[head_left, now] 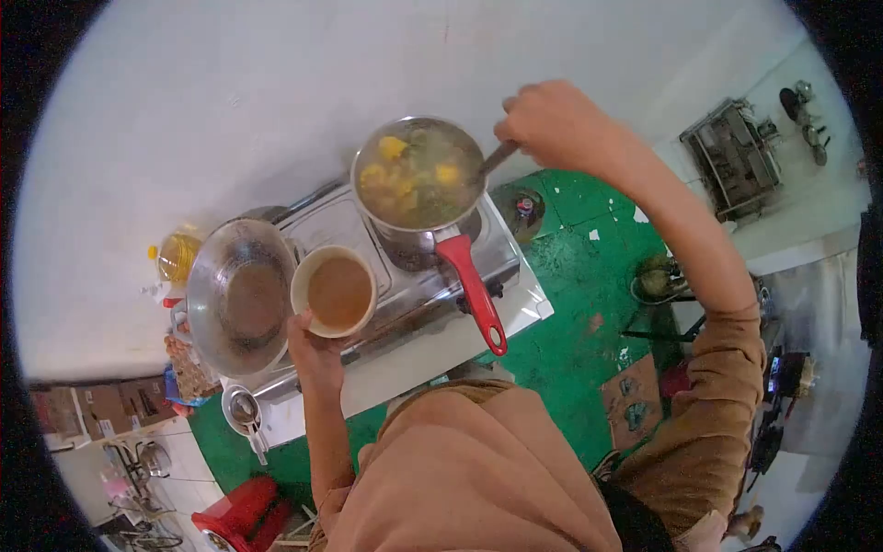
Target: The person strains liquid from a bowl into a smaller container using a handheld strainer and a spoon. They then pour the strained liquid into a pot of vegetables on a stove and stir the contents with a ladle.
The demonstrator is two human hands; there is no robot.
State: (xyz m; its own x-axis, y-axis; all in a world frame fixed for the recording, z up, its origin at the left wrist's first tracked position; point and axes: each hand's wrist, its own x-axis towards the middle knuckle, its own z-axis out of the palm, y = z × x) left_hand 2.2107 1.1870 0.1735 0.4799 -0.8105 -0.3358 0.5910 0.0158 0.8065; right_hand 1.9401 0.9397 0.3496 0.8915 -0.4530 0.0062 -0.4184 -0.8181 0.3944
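Note:
A pot (359, 189) with a red handle (474, 294) stands on the stove. Broth, yellow pieces and greens fill it, with some steam above. My right hand (552, 120) is closed on the handle of a dark utensil (499, 157), whose lower end dips into the pot at its right side. Left of the pot, my left hand (315, 357) holds a pale bowl (300, 293) of brown liquid by its lower rim. The bowl is over the stove's front left part, next to a wide metal pan.
The stove (368, 336) is on a white table (405, 377) against the wall. The metal pan (207, 304), an oil bottle (177, 256) and a small bowl with a spoon (244, 409) are at the left. A red stool (244, 515) stands on the floor lower left.

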